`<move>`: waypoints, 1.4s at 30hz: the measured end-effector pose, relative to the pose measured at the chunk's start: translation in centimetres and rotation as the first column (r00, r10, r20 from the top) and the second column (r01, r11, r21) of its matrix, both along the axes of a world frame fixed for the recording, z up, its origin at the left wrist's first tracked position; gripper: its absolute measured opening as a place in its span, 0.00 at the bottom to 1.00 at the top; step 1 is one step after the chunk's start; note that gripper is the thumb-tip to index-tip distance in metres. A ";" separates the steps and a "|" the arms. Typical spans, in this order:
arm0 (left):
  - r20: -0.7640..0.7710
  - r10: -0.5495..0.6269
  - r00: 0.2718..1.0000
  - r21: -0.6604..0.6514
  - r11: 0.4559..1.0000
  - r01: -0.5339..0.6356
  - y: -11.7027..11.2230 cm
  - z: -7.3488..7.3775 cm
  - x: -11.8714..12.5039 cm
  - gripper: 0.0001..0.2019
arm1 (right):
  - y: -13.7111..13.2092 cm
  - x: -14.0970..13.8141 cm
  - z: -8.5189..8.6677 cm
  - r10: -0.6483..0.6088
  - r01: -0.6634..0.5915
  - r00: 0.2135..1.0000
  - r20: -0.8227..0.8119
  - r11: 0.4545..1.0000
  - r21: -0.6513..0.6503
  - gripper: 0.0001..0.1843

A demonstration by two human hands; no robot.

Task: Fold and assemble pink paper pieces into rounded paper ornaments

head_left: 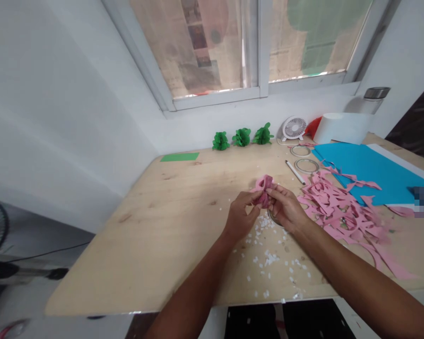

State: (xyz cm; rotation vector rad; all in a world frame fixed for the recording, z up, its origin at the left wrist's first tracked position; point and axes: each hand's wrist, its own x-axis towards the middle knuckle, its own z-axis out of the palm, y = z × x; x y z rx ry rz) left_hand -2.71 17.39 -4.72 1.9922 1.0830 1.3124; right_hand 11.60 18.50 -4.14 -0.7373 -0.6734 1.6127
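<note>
The person's left hand [243, 208] and right hand [285, 205] meet above a pale wooden counter [162, 235], near its middle. Between them is a small, rounded pink piece of layered, paper-like material [265, 192], lifted clear of the surface. The left grip pinches its lower left side between thumb and fingers; the right grip pinches its right side the same way. Tiny white scraps [271, 259] lie scattered over the counter below and between the forearms. To the right of the right hand spreads a heap of curved pink offcuts [342, 214], some of them overlapping a flat bright blue sheet [356, 162]. A slim white pen with dark ends [295, 172] lies just beside the heap. Along the wall stand three green layered paper shapes [242, 137], left of a small round white fan [294, 128]. A flat green strip [180, 157] lies farther left.
</note>
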 end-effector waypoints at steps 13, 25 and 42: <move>0.051 0.088 0.995 -0.081 0.993 -0.084 0.1 -0.3 0.3 0.26 | -0.1 -0.4 -0.2 -0.057 0.051 0.994 0.092 0.997 0.062 0.12; 0.509 0.117 0.853 -0.388 0.915 0.106 0.6 -0.6 0.4 0.23 | -0.4 -0.5 -1.3 -0.321 0.074 0.688 0.651 0.923 0.377 0.17; 0.624 0.175 0.761 -0.463 0.868 0.180 0.6 -0.7 0.9 0.25 | -1.3 -0.5 -0.4 -0.445 -0.019 0.365 0.818 0.875 0.485 0.20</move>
